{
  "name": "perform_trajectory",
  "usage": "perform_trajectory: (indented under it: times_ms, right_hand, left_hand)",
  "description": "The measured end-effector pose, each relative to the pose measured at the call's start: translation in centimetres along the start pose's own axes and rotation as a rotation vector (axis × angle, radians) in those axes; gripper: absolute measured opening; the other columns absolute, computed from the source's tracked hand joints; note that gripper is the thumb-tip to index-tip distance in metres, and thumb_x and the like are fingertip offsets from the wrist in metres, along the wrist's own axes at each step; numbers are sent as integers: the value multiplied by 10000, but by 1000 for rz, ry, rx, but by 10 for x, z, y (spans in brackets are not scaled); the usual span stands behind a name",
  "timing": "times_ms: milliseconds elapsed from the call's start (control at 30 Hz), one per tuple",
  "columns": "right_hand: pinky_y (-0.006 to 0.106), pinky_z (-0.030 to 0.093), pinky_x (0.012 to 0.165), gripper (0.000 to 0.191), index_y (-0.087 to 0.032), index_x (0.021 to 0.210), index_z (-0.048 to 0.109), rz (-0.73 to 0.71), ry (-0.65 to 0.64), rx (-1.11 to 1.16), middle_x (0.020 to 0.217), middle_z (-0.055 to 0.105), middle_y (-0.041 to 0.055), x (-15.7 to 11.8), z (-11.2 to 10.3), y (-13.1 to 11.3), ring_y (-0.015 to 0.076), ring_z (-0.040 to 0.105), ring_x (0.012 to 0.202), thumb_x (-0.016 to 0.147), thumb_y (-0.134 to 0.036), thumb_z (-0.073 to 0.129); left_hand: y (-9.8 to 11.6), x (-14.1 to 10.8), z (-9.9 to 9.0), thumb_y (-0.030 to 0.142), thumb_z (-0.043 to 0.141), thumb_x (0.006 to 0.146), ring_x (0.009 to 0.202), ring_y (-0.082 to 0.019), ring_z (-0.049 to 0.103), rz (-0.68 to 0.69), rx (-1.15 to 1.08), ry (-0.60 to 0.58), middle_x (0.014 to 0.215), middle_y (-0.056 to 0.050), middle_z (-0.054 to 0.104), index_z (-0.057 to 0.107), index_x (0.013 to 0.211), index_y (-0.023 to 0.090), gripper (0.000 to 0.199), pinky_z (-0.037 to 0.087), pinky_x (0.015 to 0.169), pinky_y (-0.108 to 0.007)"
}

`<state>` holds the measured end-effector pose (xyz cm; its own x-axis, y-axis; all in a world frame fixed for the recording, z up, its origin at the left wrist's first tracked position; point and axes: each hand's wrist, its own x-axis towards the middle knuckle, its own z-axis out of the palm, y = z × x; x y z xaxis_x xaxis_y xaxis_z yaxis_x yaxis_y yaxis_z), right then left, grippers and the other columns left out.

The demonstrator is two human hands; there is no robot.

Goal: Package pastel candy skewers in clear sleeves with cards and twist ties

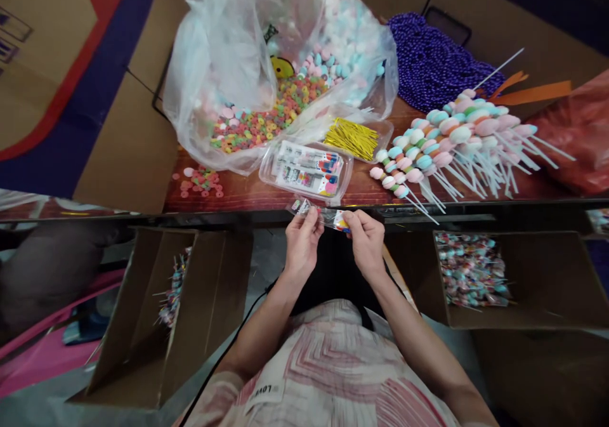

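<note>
A small clear printed wrapper (328,217) is stretched between my two hands at the table's front edge. My left hand (304,236) pinches its left part, and my right hand (365,240) pinches the colourful right end. Just beyond them sits a clear plastic tray (349,189) holding a stack of printed wrappers (307,172). Gold twist ties (352,138) lie in another clear tray behind it. To the right, candy skewers (442,141) in pink, white and blue are piled up with their white sticks pointing forward.
A large plastic bag (214,52) of ring and ball candies stands at the back; loose candies (202,183) lie to its left. Purple beaded strands (423,62) are behind the skewers. Open cartons (209,300) (547,281) with wrapped pieces stand below, on both sides.
</note>
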<state>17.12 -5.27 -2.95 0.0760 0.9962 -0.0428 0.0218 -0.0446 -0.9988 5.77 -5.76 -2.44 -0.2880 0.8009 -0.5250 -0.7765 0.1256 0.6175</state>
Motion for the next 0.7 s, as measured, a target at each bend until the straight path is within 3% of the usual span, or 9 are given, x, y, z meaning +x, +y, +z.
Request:
perform_trajectory:
  times_ms: [100,233,467,533,600,700]
  right_hand:
    - [241,269,512,474,-194,546,383,-38,36,-62,556,328,-57,-4,1,-3,79,299,545,906,-418,595]
    - [246,262,503,505,-199,534,371,-32,51,-64,543,333,-56,-5,-1,0,80,299,533,903,-470,584]
    - [258,300,519,508,-198,509,439,-86,-95,-191,507,391,-50,1,-24,0,91,358,503,914,-466,586]
    - [270,341,559,472,-202,543,487,-154,-12,-303,529,445,-38,7,-38,-3,106,410,521,938,-451,558]
    - [295,378,625,427,-208,604,540,-256,180,-495,586,522,-10,17,-59,-4,135,470,579,960,-443,520]
    - [370,381,763,308,-199,759,648,-417,413,-931,786,651,79,36,-95,2,215,542,763,943,-422,540]
  left_hand:
    - [3,-1,-2,249,942,501,606,-40,568,-22,-6,9,712,21,668,688,723,145,353,403,555,-162]
    - [0,-4,0,316,920,570,553,-32,516,37,-20,-2,648,45,615,666,705,150,332,383,527,-172]
    - [0,-4,3,308,895,629,603,-41,563,-8,3,-7,704,29,640,686,755,159,285,390,538,-173]
    - [2,-1,3,303,892,635,593,-34,554,9,-35,42,698,40,631,695,787,170,283,380,531,-169]
    - [6,2,2,304,884,654,580,-27,546,17,-78,103,688,53,618,688,795,178,272,391,544,-170]
    - [11,7,0,306,865,691,586,-23,556,31,-116,165,700,56,622,671,788,180,251,429,601,-175]
